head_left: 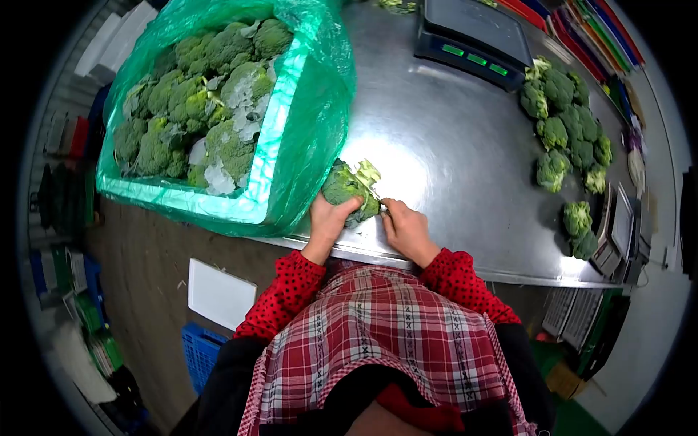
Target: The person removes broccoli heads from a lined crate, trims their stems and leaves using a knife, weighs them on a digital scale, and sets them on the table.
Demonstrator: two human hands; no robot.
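Near the front edge of the metal table, my left hand (332, 220) is closed round a head of broccoli (342, 185), its thumb lying across the florets. Pale stem and leaf pieces show on the broccoli's right side. My right hand (408, 229) is closed at that side, fingertips pinched beside the stem. A small dark thing shows at those fingertips, too small to make out. Left of my hands, a box lined with green plastic (273, 138) holds several broccoli heads with chunks of ice among them.
A scale (476, 36) with green displays stands at the table's back. Several broccoli heads (582, 131) lie along the right side of the metal table (465, 182). Below on the floor are a white lid (220, 293) and a blue crate (200, 352).
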